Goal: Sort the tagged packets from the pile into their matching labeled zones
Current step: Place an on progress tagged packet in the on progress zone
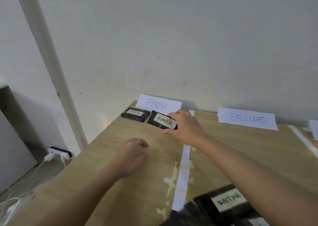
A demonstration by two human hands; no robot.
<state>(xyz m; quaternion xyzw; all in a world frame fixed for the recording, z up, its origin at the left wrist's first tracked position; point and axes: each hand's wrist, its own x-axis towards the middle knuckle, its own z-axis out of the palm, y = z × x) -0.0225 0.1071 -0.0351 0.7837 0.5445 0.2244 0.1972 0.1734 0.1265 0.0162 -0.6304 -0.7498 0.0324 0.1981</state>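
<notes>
FINISH zone (159,104): one packet (135,114), another (161,122) in right hand (185,125)

At the table's (120,174) far edge, against the wall, stands the FINISH sign (158,104), with the EXCLUDED sign (247,119) to its right. Before the FINISH sign lies one FINISH packet (135,114); just right of it, a second FINISH packet (160,121) sits in the right hand (186,126). A tape strip (183,174) runs toward the near edge, where the WAITING packet (227,201) tops the pile. The left hand (132,154) hovers left of the strip.
</notes>
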